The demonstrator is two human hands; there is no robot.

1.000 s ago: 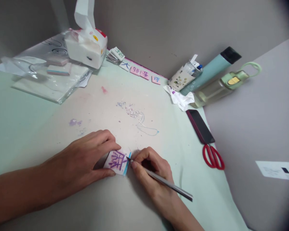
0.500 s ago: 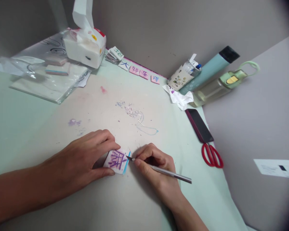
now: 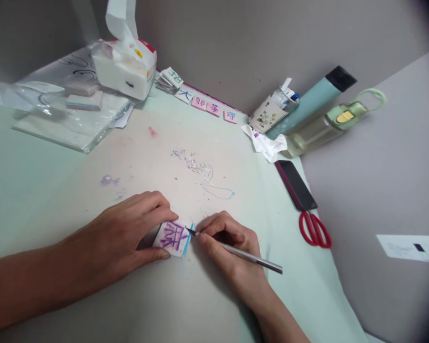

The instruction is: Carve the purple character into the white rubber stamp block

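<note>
Flowery cup (image 3: 267,113), blue pen (image 3: 294,96) inside; tissue pack (image 3: 123,76), one sheet (image 3: 121,19) poking out. Four tiles (image 3: 213,109) in row. Left hand (image 3: 141,226) pinching block (image 3: 170,238), right hand (image 3: 234,245) gripping knife (image 3: 250,256).

大 marks a white tile (image 3: 183,96), 茶 a pink tile (image 3: 213,109), and seemingly 麻 the held block (image 3: 172,239)

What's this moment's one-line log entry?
Left hand: gripping square white block with purple character; right hand: holding slim silver metal knife; knife tip: at block

Soft light, dark right-hand corners
</note>
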